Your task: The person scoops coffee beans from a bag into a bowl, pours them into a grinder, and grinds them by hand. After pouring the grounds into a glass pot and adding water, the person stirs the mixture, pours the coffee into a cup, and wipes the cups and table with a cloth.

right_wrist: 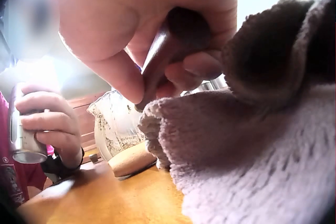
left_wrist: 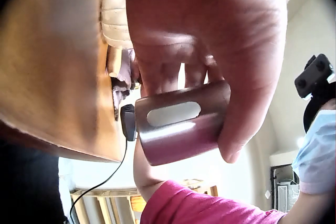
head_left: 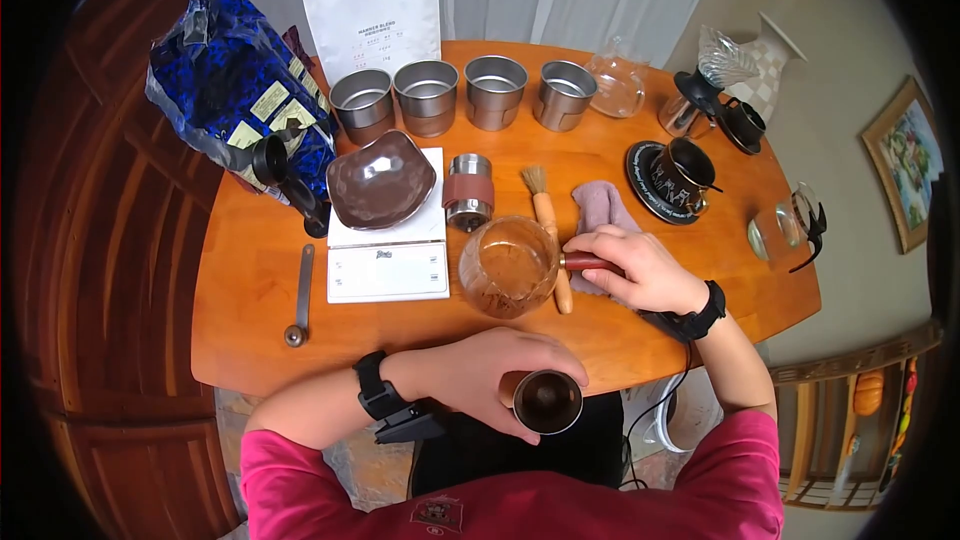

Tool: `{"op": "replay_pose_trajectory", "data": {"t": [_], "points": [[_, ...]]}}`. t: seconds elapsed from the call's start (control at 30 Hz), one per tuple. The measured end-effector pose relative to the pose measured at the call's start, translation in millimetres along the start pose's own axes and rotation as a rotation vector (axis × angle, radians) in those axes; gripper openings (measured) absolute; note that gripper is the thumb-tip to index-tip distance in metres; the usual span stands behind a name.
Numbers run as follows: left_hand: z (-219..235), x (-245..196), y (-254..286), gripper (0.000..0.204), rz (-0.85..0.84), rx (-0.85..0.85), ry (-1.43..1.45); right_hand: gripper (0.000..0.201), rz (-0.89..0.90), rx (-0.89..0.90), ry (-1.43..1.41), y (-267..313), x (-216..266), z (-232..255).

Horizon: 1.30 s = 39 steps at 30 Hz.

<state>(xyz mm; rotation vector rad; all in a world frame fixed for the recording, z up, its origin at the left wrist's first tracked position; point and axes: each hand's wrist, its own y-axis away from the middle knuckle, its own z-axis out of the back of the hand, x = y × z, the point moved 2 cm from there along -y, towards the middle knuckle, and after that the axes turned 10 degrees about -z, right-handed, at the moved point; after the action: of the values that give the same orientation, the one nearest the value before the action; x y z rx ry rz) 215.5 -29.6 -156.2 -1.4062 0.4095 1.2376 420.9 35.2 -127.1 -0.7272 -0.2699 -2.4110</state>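
A small metal cup [head_left: 547, 402] is gripped by the left hand [head_left: 490, 375] at the table's front edge, its dark inside facing up in the head view. The left wrist view shows the cup's steel side [left_wrist: 181, 124] between thumb and fingers of the left hand [left_wrist: 210, 35]. My right hand [head_left: 645, 270] holds the dark red handle [head_left: 592, 261] of a round glass pot [head_left: 510, 268], which has brown residue inside. In the right wrist view the fingers of the right hand [right_wrist: 142, 30] curl round that handle [right_wrist: 163, 51], beside a towel [right_wrist: 252, 145].
A white scale [head_left: 388, 280] bears a brown dish [head_left: 381, 180]. Near the pot are a brush [head_left: 545, 210], a steel grinder [head_left: 469, 190] and the towel [head_left: 605, 205]. Several metal cups line the back, by a blue bag [head_left: 235, 80]. A black cup [head_left: 690, 162] stands on the right.
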Motion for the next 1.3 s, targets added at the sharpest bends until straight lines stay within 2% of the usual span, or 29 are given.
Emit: {"op": "replay_pose_trajectory", "data": {"t": [0.07,0.17,0.23,0.4,0.5,0.53,0.63,0.73,0.83,0.97,1.0,1.1,1.3], "points": [[1.6,-4.2,0.3,0.056,-0.014,-0.041,-0.035,0.029,-0.063,0.012,-0.041,2.2,1.5,1.4],[6.9,-12.0,2.5,0.056,-0.051,-0.156,-0.109,0.028,0.143,-0.183,0.110,4.9,4.0,7.1],[12.9,-18.0,3.3,0.056,-0.115,-0.281,-0.144,0.026,0.140,-0.254,0.070,12.1,13.1,14.7],[27.5,-31.5,6.6,0.062,-0.178,-0.390,-0.366,0.022,0.078,-0.337,0.051,15.1,19.0,12.7],[31.4,-30.1,9.0,0.061,-0.204,-0.466,-0.330,0.021,-0.043,-0.285,0.138,15.6,3.2,-0.5],[34.6,-29.3,10.8,0.063,-0.231,-0.454,-0.368,0.021,-0.045,-0.289,0.163,18.6,6.3,-1.0],[37.2,-19.4,19.5,0.067,-0.255,-0.579,-0.319,0.022,-0.062,-0.181,0.083,28.3,14.5,0.4],[39.1,-16.3,25.2,0.073,-0.273,-0.679,-0.335,0.024,-0.070,-0.225,0.069,40.9,27.4,-5.9],[40.1,-19.6,27.5,0.077,-0.241,-0.787,-0.332,0.025,-0.051,-0.233,-0.036,48.4,44.0,-16.5],[41.7,-23.2,28.0,0.080,-0.226,-0.907,-0.327,0.024,-0.030,-0.152,-0.145,50.9,65.7,-36.6],[42.2,-23.7,27.8,0.080,-0.224,-0.919,-0.323,0.025,-0.121,-0.025,-0.294,50.8,69.8,-41.2],[41.7,-21.3,28.1,0.080,-0.208,-0.936,-0.310,0.029,-0.012,-0.110,-0.239,45.4,75.6,-51.4],[39.6,-18.1,27.6,0.079,-0.189,-0.937,-0.239,0.029,-0.033,-0.157,-0.224,40.0,74.9,-51.8]]}}
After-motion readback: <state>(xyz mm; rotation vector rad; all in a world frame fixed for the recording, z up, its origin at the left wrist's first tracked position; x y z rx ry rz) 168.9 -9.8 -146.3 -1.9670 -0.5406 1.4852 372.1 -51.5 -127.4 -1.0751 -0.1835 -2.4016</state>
